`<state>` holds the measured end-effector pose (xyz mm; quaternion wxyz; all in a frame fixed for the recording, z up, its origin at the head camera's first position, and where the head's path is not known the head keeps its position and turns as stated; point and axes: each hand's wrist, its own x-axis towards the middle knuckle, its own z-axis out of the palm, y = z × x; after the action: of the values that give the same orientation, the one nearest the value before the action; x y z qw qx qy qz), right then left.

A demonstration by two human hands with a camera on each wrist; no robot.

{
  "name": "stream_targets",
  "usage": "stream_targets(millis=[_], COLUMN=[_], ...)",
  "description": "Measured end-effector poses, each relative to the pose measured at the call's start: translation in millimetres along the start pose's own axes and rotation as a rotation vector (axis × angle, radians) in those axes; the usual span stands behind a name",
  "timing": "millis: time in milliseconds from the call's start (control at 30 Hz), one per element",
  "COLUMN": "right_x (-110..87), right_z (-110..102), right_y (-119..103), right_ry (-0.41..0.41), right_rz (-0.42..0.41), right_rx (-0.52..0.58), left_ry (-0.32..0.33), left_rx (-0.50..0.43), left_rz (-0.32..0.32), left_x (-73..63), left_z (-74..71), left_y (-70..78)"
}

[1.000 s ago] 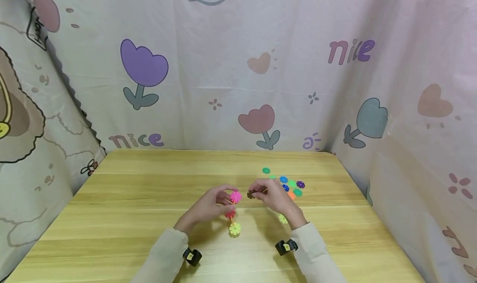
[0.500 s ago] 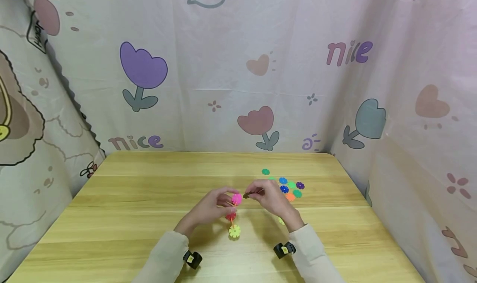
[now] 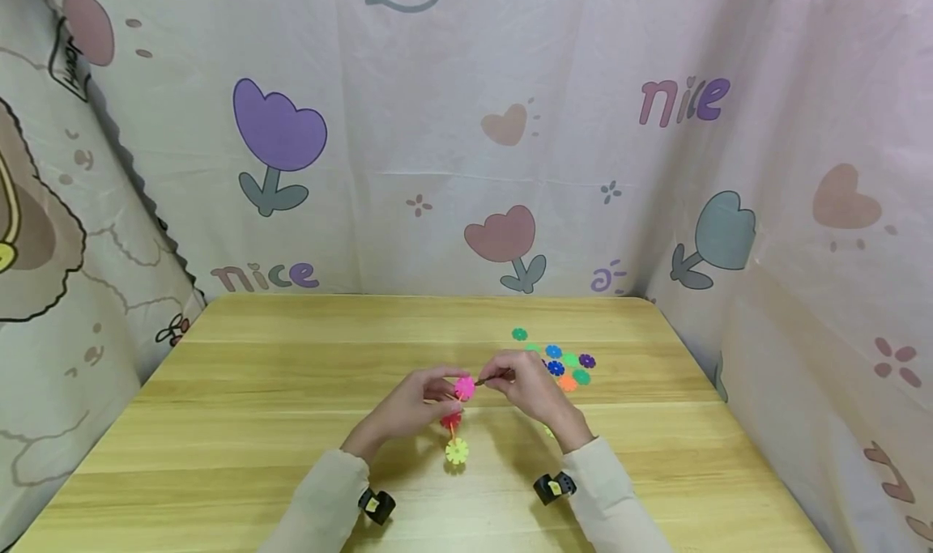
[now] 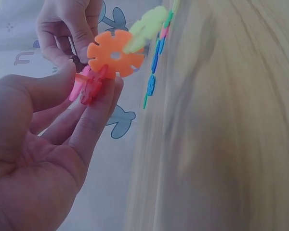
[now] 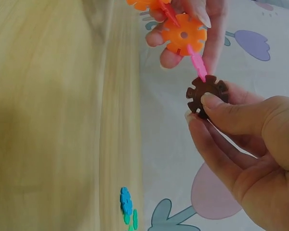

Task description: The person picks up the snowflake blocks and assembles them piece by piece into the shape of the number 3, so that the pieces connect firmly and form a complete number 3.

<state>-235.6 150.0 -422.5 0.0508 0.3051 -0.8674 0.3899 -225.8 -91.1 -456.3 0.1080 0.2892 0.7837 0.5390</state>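
My left hand [image 3: 411, 407] grips a chain of notched plastic discs joined at their slots. The chain has a pink disc [image 3: 464, 388], orange discs [image 5: 184, 34], a red disc [image 3: 451, 420] and a yellow disc [image 3: 457, 452] at its near end. Between thumb and fingers my right hand [image 3: 526, 384] pinches a brown notched disc [image 5: 207, 96]. In the right wrist view the brown disc's edge meets the end of the pink disc, which stands edge-on there. The left wrist view shows the orange disc [image 4: 116, 54] face-on, with the brown disc mostly hidden behind my thumb.
Loose discs lie on the wooden table [image 3: 291, 375] beyond my right hand, among them a blue disc [image 3: 555, 367], a purple disc [image 3: 586, 361] and an orange disc [image 3: 567, 383]. Another yellow disc [image 3: 549, 431] shows beside my right wrist. A printed curtain [image 3: 408, 213] hangs behind the table.
My right hand has moved left, bringing the brown disc up to the pink one. The brown disc has turned from face-on to edge-on in the head view. My left hand stays nearly still.
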Motion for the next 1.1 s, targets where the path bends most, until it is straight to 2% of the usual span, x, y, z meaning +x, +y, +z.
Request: stream_targets(millis=[167,500,867,1100], right_x=[0.8,2.7,2.6,4.2], right_z=[2.5,10.4,14.3,17.0], right_y=[-1.0,-0.6,-3.8,2.4], right_ry=[-0.005,0.078,0.146,0.161], right_rz=[-0.02,-0.13,-0.206,-0.245], right_rx=[0.005,-0.088,-0.145,-0.135], left_ry=[-0.008,-0.016,-0.004,-0.005], left_rx=[-0.001,-0.086,-0.147,-0.151], left_rz=[0.012,0.018,-0.03,-0.041], left_x=[0.9,1.6,1.7,3.2], left_z=[1.0,0.5,-0.2,1.0], left_y=[-1.5,-3.9,0.4,-1.0])
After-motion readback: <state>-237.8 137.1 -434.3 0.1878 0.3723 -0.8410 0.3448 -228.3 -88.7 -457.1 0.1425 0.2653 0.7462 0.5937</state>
